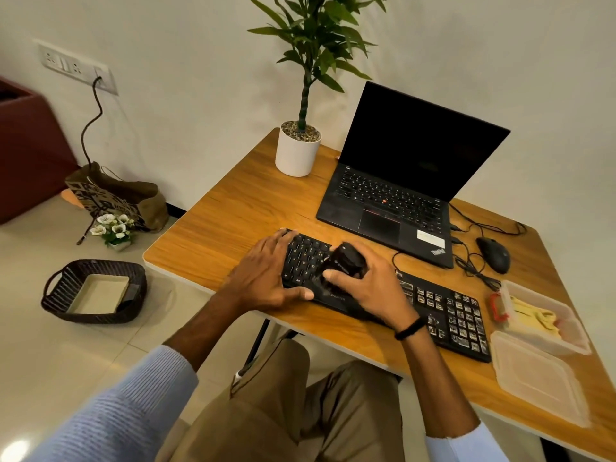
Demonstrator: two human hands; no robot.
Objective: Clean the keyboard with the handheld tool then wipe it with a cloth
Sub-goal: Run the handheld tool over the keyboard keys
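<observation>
A black keyboard (446, 311) lies slantwise along the near edge of the wooden desk (233, 211). My left hand (263, 275) grips the keyboard's left end, fingers over its far edge and thumb along its front. My right hand (370, 285) holds a black handheld tool (346, 260) over the left-middle keys, with the tool's lower end on or just above them. A yellow cloth (533, 320) lies in a clear plastic box (573, 335) at the desk's right edge.
An open black laptop (400, 181) stands behind the keyboard, with a mouse (495, 255) and tangled cables to its right. A white potted plant (298, 151) stands at the back. The box's lid (540, 378) lies near the front right. A basket (96, 291) sits on the floor.
</observation>
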